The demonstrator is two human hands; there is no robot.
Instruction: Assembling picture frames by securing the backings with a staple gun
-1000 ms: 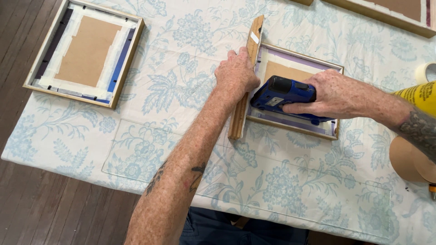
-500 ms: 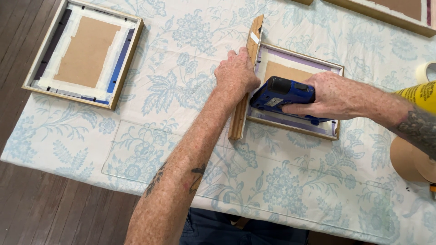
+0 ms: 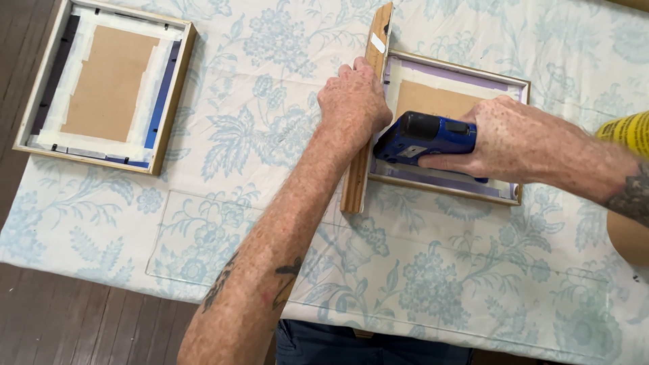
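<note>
A picture frame (image 3: 497, 80) lies face down on the table, its brown backing board (image 3: 433, 100) showing. A long wooden strip (image 3: 360, 177) stands on edge against the frame's left side. My left hand (image 3: 353, 103) presses on that strip, fingers curled over its top. My right hand (image 3: 508, 137) grips a blue staple gun (image 3: 420, 135), whose nose points left at the frame's left inner edge, next to the strip.
A second face-down frame (image 3: 169, 108) with taped backing lies at the far left. A floral blue-and-white cloth (image 3: 257, 155) covers the table. A clear glass sheet (image 3: 203, 236) lies flat near the front edge. A yellow object (image 3: 625, 130) sits at the right. Dark wooden floor (image 3: 74, 324) lies below.
</note>
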